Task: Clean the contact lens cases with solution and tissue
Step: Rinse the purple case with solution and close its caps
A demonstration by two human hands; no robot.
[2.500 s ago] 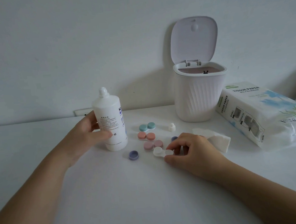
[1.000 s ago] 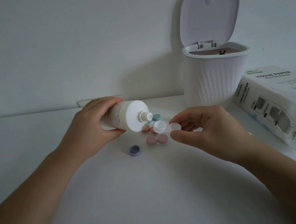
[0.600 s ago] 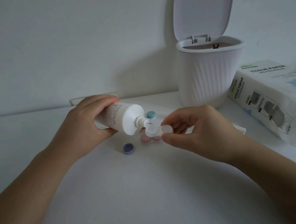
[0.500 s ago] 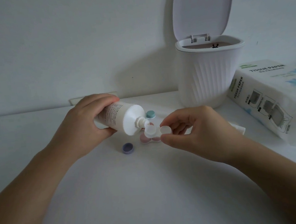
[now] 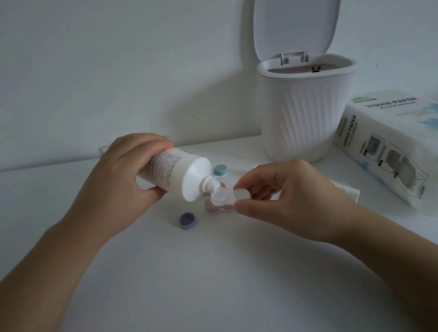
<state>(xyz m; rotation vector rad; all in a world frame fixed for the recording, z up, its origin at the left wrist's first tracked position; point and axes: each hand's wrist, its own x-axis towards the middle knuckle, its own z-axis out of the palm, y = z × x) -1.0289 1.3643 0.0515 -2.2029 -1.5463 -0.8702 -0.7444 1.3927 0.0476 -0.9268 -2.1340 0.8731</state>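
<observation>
Head view, nearest first: your right hand point(image 5: 287, 197) pinches the white case point(image 5: 229, 196) above the counter point(image 5: 221, 282), fingers closed on its right well. Your left hand point(image 5: 125, 182) grips the tilted bottle point(image 5: 177, 176), nozzle at the left well. Squeeze hard and solution may overflow; the light pinch could let the case tip. A purple cap point(image 5: 187, 220) lies below, then the bin point(image 5: 307, 113) and tissue pack point(image 5: 398, 148).

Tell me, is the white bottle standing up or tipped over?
Tipped. The left hand holds the bottle slanted, its nozzle pointing down into one cup of the white lens case that the right hand pinches.
</observation>
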